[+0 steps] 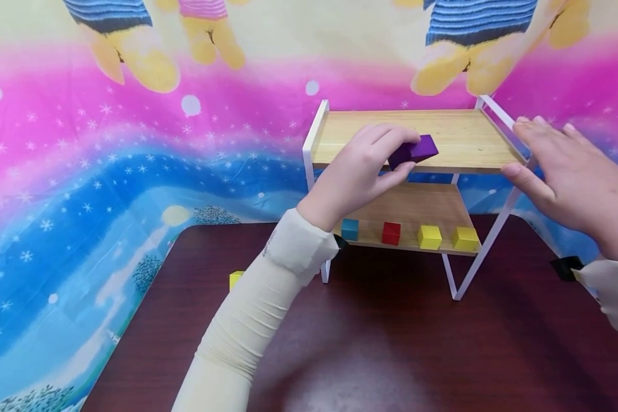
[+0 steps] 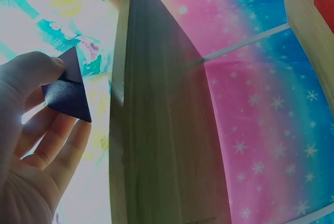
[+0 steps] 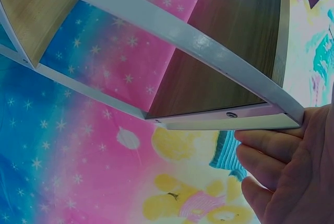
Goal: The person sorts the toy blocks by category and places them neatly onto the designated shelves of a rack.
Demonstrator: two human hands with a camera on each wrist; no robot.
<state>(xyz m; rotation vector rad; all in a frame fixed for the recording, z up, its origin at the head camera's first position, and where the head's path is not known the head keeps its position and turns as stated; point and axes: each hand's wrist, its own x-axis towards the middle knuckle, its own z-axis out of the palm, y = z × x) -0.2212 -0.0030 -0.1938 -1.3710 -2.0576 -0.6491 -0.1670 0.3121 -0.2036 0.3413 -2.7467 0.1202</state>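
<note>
The hands differ: the left hand (image 1: 357, 169) pinches one purple block (image 1: 417, 151) at its own 3 o'clock, apart from the upper shelf (image 1: 458, 133) near its front edge, long axis indeterminate; the farther right hand (image 1: 582, 171), block at its 9 o'clock, extends unloaded beside the side frame (image 1: 486, 250). At the block's 6 o'clock, the lower shelf (image 1: 417, 199) carries one teal cube (image 1: 349, 229), one red cube (image 1: 391, 233) and two yellow cubes (image 1: 430, 237); at 8 o'clock, one partly hidden yellow block (image 1: 235, 279) is on the desk (image 1: 350, 349).
</note>
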